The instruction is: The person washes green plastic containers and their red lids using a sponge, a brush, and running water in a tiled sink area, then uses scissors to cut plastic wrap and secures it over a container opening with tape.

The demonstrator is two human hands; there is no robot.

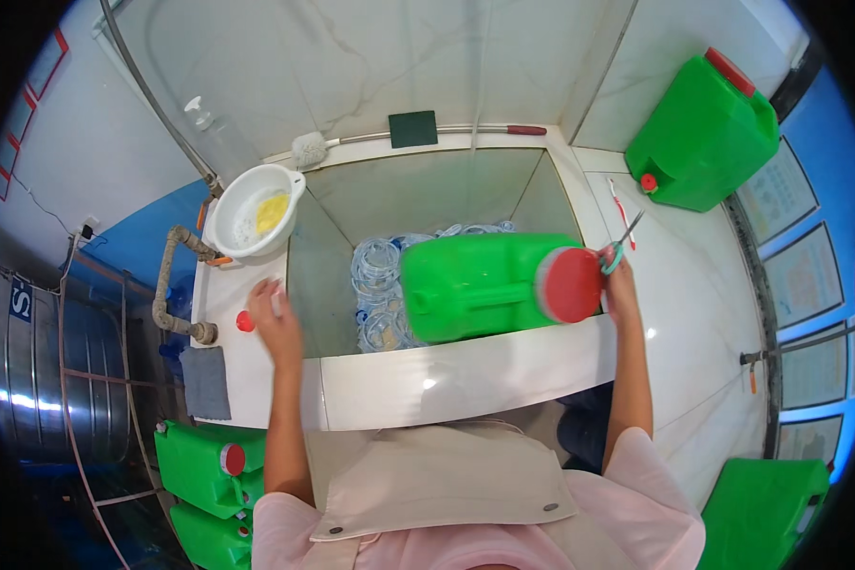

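Observation:
A green plastic jerrycan (470, 288) with a wide red lid (572, 285) lies on its side across the tiled basin. My right hand (620, 288) is beside the lid and grips a pair of scissors (614, 258) by the teal handles, blades pointing up and away. Over the left ledge is my left hand (274, 317), its fingers curled; something small and pale shows at the fingertips, but I cannot make out what. A small red cap (244, 321) lies right beside that hand. Coils of clear plastic tubing (379, 274) fill the basin's bottom, partly hidden under the jerrycan.
A white plastic bowl (224, 222) with a yellow sponge (273, 212) stands at the back left. Behind the basin lies a long-handled brush (309, 149) and a dark green scouring pad (412, 129). A toothbrush (621, 214) and another green jerrycan (705, 135) are on the right.

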